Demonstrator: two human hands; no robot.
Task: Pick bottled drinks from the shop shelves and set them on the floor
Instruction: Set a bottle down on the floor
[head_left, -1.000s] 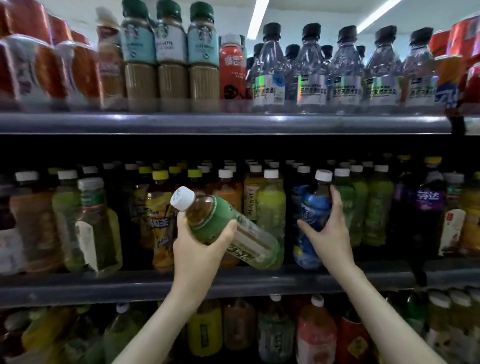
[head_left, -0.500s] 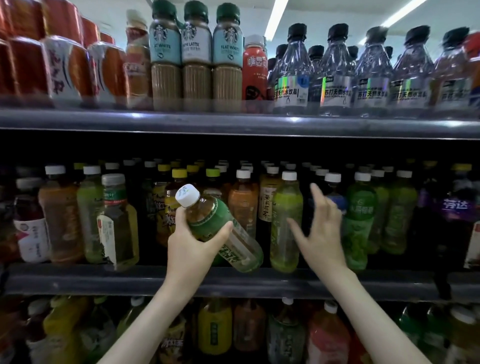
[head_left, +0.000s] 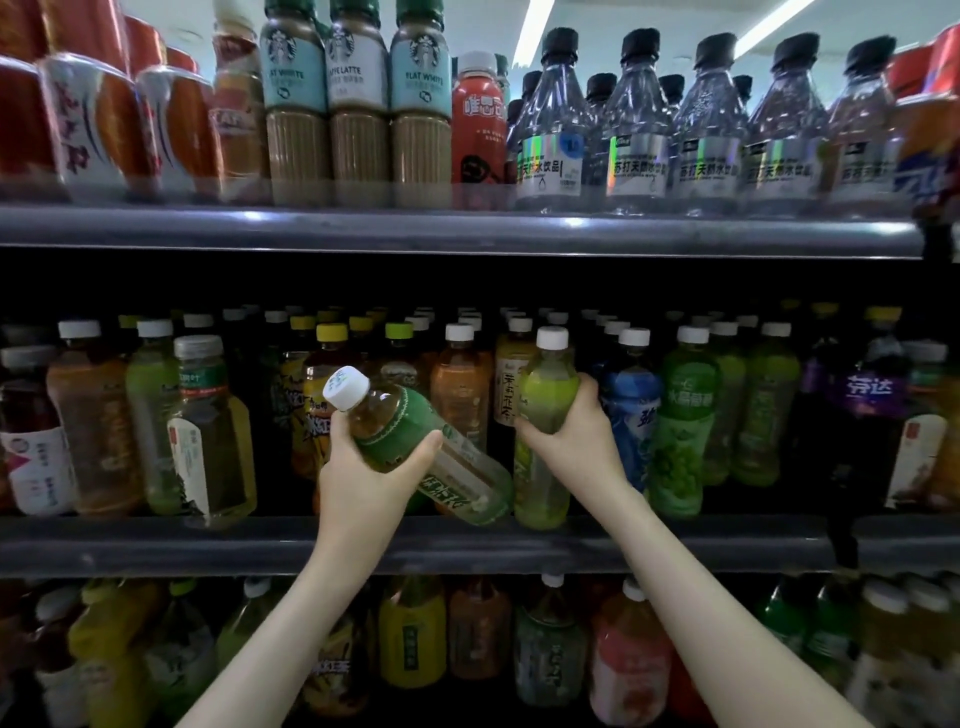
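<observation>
Here, at the left of the middle shelf (head_left: 156, 543), a silver-capped bottle (head_left: 208, 431) stands at the front edge. Next along, the left hand (head_left: 363, 488) has its fingers and thumb curled round the green-labelled tea bottle (head_left: 400, 431), held in front of the shelf and tilted, white cap up to the left, base down to the right. Just beside that base, the right hand (head_left: 576, 441) is wrapped round the middle of an upright yellow-green bottle (head_left: 548, 384) in the front row; whether its base rests on the shelf I cannot tell. A blue bottle (head_left: 631, 400) stands just right of it.
</observation>
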